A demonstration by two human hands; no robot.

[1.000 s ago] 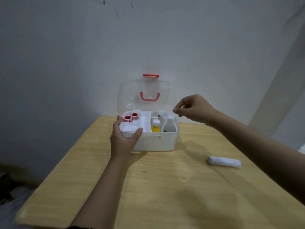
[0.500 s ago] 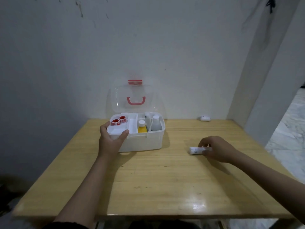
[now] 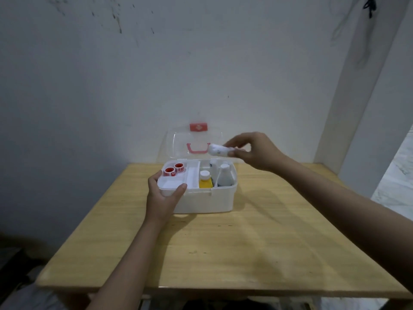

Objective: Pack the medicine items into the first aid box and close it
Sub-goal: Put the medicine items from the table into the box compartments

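Observation:
The white first aid box [image 3: 205, 201] stands open at the back middle of the wooden table, its clear lid [image 3: 178, 144] with a red handle upright against the wall. Inside sit two red tape rolls [image 3: 173, 170] in the left tray, a yellow bottle [image 3: 205, 180] and a white bottle [image 3: 224, 175]. My left hand [image 3: 163, 198] grips the box's front left corner. My right hand [image 3: 252, 151] holds a white bandage roll [image 3: 220, 150] in the air above the box's right compartment.
The wooden table [image 3: 223, 253] runs out to its front edge near me. A white wall stands right behind the box, and a wall corner rises at the right beside a marble floor [image 3: 397, 175].
My right hand picked the bandage roll up from the table at the right and carried it up and left over the box. My left hand stayed on the box.

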